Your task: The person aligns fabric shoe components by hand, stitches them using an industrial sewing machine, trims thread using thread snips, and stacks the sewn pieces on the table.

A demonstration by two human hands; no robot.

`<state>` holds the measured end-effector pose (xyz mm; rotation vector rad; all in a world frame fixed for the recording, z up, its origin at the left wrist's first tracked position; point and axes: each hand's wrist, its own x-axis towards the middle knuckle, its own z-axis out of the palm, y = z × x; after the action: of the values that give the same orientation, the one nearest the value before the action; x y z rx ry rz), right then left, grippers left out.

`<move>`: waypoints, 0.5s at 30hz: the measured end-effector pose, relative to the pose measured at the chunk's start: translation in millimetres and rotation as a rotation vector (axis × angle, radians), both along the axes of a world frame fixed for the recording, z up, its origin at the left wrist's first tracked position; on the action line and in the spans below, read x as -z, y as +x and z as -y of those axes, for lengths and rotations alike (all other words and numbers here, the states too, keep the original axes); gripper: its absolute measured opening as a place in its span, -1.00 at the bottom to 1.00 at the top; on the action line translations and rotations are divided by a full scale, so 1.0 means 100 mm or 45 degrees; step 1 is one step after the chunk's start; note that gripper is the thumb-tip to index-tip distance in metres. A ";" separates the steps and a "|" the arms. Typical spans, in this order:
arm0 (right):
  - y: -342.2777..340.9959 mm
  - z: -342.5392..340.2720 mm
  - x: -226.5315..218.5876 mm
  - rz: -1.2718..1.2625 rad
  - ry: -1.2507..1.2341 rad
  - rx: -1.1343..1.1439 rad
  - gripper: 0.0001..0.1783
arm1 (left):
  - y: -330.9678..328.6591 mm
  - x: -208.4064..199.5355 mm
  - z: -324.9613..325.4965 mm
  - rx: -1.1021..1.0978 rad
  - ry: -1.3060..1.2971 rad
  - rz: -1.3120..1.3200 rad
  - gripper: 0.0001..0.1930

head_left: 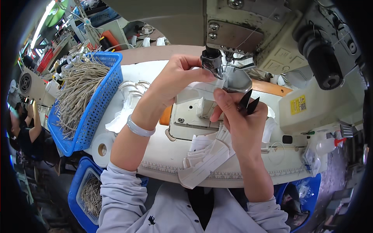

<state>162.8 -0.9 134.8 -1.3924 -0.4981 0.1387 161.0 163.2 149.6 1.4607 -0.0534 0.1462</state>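
Note:
My left hand (175, 77), a pale bangle (140, 129) on its wrist, pinches a white fabric piece (196, 92) beside the presser foot area of a sewing machine (248, 17). Held in my right hand (244, 124) is a pair of black thread snips (253, 105), their blades apart and pointing up. The thumb and fingertips of that hand meet the right side of the same fabric, though their exact grip is partly hidden. Below my hands, a chain of stacked white fabric pieces (208, 159) hangs over the table's front edge.
More white pieces (130, 103) lie left on the white machine table (163, 155). A blue basket (99, 105) of beige cords (79, 93) stands beside a white tape roll (102, 149). Lower blue bins (74, 194) flank me. Another person (33, 132) sits far left.

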 end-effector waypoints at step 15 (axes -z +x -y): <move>-0.04 0.03 0.01 -0.084 -0.043 0.008 -0.76 | 0.06 -0.09 -0.05 0.124 0.172 0.139 -0.84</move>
<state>158.8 -3.5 133.3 -1.4177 -0.4381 0.1879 167.0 168.6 158.4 1.5807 -0.2266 0.1454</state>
